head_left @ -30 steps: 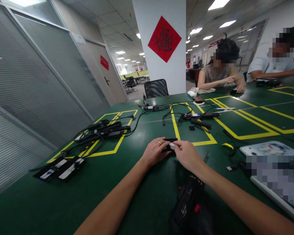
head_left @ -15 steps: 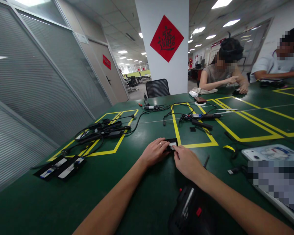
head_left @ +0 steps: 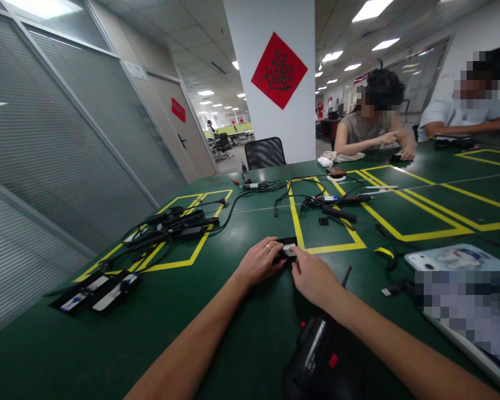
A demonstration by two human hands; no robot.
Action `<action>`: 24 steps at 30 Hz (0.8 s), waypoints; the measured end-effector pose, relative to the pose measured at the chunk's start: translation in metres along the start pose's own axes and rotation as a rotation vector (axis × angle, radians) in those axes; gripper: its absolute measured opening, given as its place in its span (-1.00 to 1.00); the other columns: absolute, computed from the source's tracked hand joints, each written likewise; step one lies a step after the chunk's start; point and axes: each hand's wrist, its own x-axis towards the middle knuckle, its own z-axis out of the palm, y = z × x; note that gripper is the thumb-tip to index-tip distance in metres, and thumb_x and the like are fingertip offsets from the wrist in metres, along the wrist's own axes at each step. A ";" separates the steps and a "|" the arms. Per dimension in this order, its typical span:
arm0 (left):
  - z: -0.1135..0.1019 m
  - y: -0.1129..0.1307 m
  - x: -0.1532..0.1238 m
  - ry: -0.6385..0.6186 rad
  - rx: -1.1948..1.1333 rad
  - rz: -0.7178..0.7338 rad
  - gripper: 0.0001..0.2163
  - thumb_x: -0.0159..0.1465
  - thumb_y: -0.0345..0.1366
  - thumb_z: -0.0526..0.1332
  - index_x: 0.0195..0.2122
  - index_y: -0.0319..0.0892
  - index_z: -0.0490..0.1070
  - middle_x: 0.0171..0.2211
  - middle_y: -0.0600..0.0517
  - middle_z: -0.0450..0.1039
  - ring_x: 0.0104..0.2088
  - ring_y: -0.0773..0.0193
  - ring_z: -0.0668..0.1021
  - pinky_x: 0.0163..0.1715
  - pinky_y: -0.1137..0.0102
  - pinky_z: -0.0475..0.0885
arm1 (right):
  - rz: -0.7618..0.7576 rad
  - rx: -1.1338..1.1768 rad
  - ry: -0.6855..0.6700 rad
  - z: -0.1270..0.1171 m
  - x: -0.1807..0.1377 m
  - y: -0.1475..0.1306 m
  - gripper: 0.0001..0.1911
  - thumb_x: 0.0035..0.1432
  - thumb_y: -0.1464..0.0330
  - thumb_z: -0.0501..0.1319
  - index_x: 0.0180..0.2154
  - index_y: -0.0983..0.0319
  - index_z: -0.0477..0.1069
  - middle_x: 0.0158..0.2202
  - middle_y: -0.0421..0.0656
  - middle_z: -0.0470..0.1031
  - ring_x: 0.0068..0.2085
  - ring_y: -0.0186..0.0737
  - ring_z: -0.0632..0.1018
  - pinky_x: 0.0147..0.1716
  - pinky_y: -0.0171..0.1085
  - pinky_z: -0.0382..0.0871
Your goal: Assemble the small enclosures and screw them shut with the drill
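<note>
My left hand (head_left: 259,262), with a ring on one finger, is closed on the left side of a small flat black piece with a white patch (head_left: 290,248). Against the piece's right side, my right hand (head_left: 318,278) presses its index finger on the white patch, with the other fingers curled. My fingers hide part of the piece. Below my right hand sits a bulky black device with a red button (head_left: 316,355). Two longer black strips with white patches (head_left: 114,291) lie on the green table (head_left: 87,355) at the left.
Tangled black cables and rods (head_left: 179,222) lie within yellow tape at the left. More cables and a blue-and-silver pen-like tool (head_left: 327,199) lie beyond my hands. At the right are a USB plug (head_left: 388,291) and a patterned case (head_left: 454,258). Two people sit at the far right.
The view has shifted slightly, so the table items appear a little further left. Both hands stay at the black piece, with my right index finger still on its white patch.
</note>
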 end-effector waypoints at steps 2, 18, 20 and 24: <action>0.001 0.000 0.000 0.009 0.015 -0.001 -0.69 0.20 -0.28 0.12 -0.06 -0.32 0.27 -0.16 -0.17 0.43 -0.01 0.09 0.42 -0.03 0.21 0.41 | -0.006 -0.006 0.004 0.001 0.000 0.000 -0.67 0.15 0.39 -0.02 -0.02 0.15 0.20 -0.19 -0.11 0.47 -0.22 -0.11 0.52 -0.29 -0.23 0.33; -0.001 0.003 0.003 0.004 0.026 -0.084 -0.72 0.19 -0.27 0.14 -0.09 -0.28 0.30 -0.18 -0.13 0.42 -0.08 0.14 0.44 -0.05 0.24 0.39 | -0.017 -0.075 -0.022 0.000 -0.001 -0.002 -0.58 0.16 0.38 -0.03 0.08 0.21 0.15 -0.12 -0.01 0.45 -0.18 -0.06 0.52 -0.24 -0.18 0.37; -0.001 0.004 0.004 0.010 0.040 -0.075 -0.73 0.19 -0.29 0.14 -0.10 -0.27 0.31 -0.19 -0.12 0.42 -0.10 0.14 0.44 -0.07 0.23 0.40 | -0.006 -0.088 -0.031 0.001 -0.001 -0.001 -0.57 0.16 0.37 -0.03 0.09 0.22 0.13 -0.13 0.00 0.46 -0.20 -0.04 0.52 -0.27 -0.17 0.37; 0.002 0.006 0.006 0.019 0.064 -0.069 -0.72 0.18 -0.32 0.12 -0.09 -0.26 0.30 -0.20 -0.13 0.42 -0.14 0.13 0.45 -0.11 0.20 0.40 | -0.010 -0.078 -0.029 0.002 -0.001 0.000 -0.56 0.16 0.36 -0.03 0.09 0.22 0.11 -0.15 0.00 0.46 -0.21 -0.04 0.52 -0.27 -0.17 0.36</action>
